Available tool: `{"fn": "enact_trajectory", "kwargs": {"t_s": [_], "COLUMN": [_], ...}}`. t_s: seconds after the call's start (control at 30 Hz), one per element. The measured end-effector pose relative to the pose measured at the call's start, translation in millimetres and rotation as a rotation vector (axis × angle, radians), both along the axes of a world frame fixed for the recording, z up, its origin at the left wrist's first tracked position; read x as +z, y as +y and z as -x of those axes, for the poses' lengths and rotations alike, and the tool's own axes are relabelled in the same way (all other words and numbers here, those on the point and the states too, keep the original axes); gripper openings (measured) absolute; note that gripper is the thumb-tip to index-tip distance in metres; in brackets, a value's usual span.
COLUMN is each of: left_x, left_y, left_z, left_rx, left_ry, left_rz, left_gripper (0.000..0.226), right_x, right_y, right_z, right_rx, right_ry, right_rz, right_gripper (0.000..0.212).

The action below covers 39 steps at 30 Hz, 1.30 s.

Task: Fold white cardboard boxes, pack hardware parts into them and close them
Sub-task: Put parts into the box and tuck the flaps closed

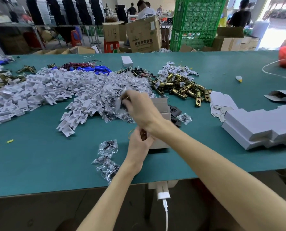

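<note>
On the teal table (39, 164), a broad heap of white plastic brackets (39, 90) fills the left side. A few small clear packets of dark screws (108, 148) lie loose nearer the front edge. Just right of them, the left hand (139, 145) has its fingers curled at the near end of an open white cardboard box (161, 105); the blur hides whether they pinch the box or something else. Above it, the right hand (139, 110) grips a clear plastic packet (122, 105) over the heap, its forearm crossing the box, which sits in the middle of the table. Further right lie a pile of brass latch bolts (183, 87), then flat white cardboard blanks (222, 104), then a stack of folded white boxes (258, 127).
</note>
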<state>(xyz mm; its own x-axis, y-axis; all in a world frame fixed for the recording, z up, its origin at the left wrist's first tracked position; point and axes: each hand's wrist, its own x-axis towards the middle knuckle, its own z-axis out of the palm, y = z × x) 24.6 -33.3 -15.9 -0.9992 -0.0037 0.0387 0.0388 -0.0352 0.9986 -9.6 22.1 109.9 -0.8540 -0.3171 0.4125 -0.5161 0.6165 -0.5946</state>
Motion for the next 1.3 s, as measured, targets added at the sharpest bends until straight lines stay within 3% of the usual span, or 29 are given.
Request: {"fn": "enact_trajectory", "kwargs": {"t_s": [0.13,0.4,0.7,0.87,1.03,1.1,1.2,1.3], "left_x": [0,5,6,8,8,8,9,10], "left_y": [0,0,1,2,3,2,1,1], "left_z": [-2,-4,-5,-6,-7,-6,-6,-7], "left_rx": [-0.014,-0.008,-0.006,-0.005,0.001,-0.009,-0.035,-0.073], "left_ry": [-0.001,-0.007,0.012,0.013,0.044,0.077,0.116,0.122], "left_rz": [-0.104,-0.137,-0.156,-0.183,-0.196,-0.203,-0.206,-0.239], "left_gripper": [0.033,0.051,0.05,0.051,0.055,0.064,0.076,0.076], "right_x": [27,17,11,14,15,9,-8,-36], "right_y": [44,100,102,100,96,97,103,105], "right_z": [2,17,18,18,20,19,11,-2], "right_rx": [-0.007,-0.106,-0.101,-0.02,0.017,-0.016,-0.088,-0.152], "right_ry": [0.041,-0.031,-0.062,-0.04,-0.068,-0.067,-0.014,-0.123], "right_rz": [0.104,-0.109,-0.146,-0.42,-0.601,-0.522,-0.191,0.081], "right_gripper": [0.011,0.009,0.013,0.01,0.023,0.024,0.019,0.03]}}
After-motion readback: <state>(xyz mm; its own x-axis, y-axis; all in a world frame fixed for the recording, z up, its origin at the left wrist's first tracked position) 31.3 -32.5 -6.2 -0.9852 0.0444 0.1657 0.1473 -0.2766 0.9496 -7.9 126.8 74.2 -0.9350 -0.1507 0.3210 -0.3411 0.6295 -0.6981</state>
